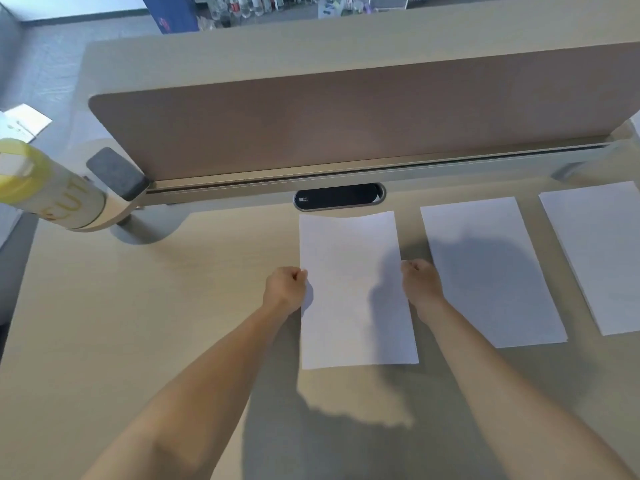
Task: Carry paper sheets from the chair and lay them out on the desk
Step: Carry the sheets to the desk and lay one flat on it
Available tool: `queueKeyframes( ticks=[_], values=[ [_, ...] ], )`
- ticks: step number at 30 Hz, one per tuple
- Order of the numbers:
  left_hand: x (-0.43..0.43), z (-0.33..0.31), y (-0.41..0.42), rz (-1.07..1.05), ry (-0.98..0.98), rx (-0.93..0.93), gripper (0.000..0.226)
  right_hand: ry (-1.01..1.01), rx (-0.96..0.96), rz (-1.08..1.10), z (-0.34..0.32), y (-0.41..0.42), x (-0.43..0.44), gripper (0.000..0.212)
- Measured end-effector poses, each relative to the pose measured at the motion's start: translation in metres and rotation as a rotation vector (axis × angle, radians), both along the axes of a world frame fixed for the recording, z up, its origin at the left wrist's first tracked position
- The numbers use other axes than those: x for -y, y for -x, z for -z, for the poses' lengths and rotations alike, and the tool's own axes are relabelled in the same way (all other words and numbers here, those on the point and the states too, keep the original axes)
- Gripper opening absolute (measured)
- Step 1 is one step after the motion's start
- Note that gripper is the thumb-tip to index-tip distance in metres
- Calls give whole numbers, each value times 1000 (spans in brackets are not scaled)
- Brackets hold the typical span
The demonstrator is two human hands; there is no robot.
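We stand at the desk [138, 323], its divider panel [346, 126] rising across the far side. Two laid sheets [491, 271] lie flat to the right, side by side and apart. To their left is the third sheet [353, 289], which we are setting down; whether it lies fully flat we cannot tell. Our left hand [285, 287] pinches its left edge and our right hand [420, 284] its right edge, fingers curled tight on the paper. Its far edge almost reaches the cable port [339, 197]. Next, we judge, we must square it with its neighbours, let go, and return to the chair, which is out of view.
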State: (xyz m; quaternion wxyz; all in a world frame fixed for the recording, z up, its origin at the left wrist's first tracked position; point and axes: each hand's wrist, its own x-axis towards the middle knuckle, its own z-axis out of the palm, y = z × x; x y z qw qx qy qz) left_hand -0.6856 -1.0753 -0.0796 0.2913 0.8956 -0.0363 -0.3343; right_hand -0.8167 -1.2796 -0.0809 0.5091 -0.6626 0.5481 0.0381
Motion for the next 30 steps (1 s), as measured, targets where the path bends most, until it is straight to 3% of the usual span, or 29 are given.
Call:
queueKeyframes(
  ticks=[6,10,16,24,30],
  values=[
    [10,-1,1,-168,20,-10,33,102,7,-3,6,2,-3,34],
    [14,-5,5,-163,-2,-71,27,111,-5,-78,4,3,-4,32],
    [19,-14,7,-155,-31,-133,36,121,-4,-120,4,1,-2,28],
    [21,-6,7,-189,-21,-164,11,117,-10,-162,7,0,3,27],
    [20,-1,6,-194,-25,-169,25,136,-38,-188,11,0,7,29]
  ],
)
